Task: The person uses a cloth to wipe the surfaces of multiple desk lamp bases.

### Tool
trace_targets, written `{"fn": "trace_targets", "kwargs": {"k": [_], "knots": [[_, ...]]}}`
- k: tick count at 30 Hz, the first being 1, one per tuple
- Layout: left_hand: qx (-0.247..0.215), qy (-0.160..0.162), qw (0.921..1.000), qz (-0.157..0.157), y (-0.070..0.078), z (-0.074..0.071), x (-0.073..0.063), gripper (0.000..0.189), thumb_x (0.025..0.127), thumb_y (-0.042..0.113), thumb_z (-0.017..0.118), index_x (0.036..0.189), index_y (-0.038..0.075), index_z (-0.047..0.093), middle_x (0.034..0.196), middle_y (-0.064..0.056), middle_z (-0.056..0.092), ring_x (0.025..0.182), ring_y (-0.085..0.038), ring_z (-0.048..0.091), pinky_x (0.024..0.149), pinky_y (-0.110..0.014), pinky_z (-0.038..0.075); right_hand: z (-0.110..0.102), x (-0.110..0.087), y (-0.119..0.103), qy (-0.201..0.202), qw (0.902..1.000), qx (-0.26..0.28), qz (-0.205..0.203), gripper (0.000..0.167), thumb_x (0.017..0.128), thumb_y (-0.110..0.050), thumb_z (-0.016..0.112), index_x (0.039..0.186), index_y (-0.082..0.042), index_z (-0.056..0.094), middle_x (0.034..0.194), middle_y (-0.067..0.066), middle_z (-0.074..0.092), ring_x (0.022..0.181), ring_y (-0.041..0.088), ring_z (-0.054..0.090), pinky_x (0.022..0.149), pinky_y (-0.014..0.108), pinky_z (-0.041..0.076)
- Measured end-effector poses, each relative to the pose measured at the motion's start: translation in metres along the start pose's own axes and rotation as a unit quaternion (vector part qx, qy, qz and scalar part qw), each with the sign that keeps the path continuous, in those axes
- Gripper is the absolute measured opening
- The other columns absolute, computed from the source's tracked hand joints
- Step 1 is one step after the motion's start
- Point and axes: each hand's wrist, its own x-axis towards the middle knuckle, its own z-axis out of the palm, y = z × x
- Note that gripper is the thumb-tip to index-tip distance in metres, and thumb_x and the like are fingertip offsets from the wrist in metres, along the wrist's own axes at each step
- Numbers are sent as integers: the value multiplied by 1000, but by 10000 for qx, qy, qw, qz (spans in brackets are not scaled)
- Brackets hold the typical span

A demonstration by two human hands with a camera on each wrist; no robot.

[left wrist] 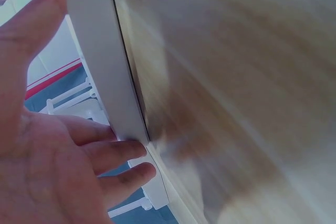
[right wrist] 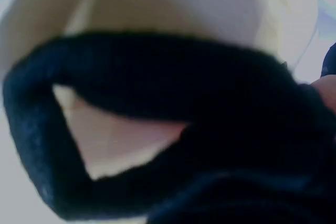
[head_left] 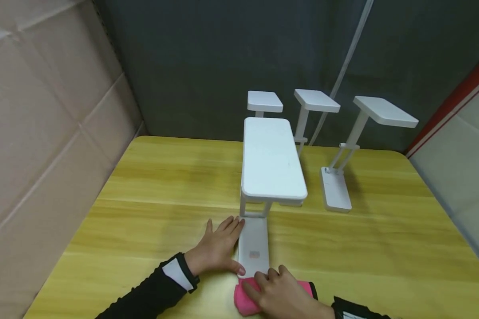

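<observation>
A white folding stand [head_left: 273, 159] with a wide flat top faces me at mid-table. My left hand [head_left: 217, 248] lies along the left edge of its base [head_left: 254, 243], fingers stretched toward the hinge and thumb at the near corner. In the left wrist view, the fingertips of the left hand [left wrist: 58, 166] touch the side of the white base [left wrist: 100, 51]. Bent fingers of my right hand [head_left: 281, 294] grip a folded pink cloth [head_left: 245, 303] with black trim, against the base's near end. The right wrist view is mostly filled by blurred black fabric [right wrist: 157, 77].
Behind stand more white stands: one at the right [head_left: 335, 188], one at centre back [head_left: 317, 101] and one partly hidden [head_left: 265, 102]. The yellow wood-grain table [head_left: 175, 177] meets a dark curtain [head_left: 203, 66]. Pale sheeting [head_left: 44, 110] borders the left side.
</observation>
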Motion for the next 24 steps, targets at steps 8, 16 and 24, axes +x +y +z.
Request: {"fn": "trace_targets", "kwargs": {"k": [8,16,24], "knots": [[32,66,10000,-38,-4,-4,-2,119,61,62,78,147,-2,29,152,-20,27,140,-37,21,99,-75,8,0,-26,9,-96,9983,305,495,54,87,-68,48,104,-21,69,75,-1,59,49,14,51,42,24,36],[503,93,9986,-131,-8,-6,-6,118,61,69,74,146,-1,32,151,-19,31,141,-35,20,98,-76,5,-8,-42,22,-672,9907,590,1021,42,72,-39,75,103,-13,66,70,0,54,47,14,47,41,26,35],[608,229,9965,-531,-31,-12,-27,117,59,66,78,145,-2,36,149,-19,34,141,-35,21,98,-76,2,-16,-67,43,-937,9666,671,2290,54,63,-16,68,117,-11,63,78,-1,55,54,15,50,44,29,36]]}}
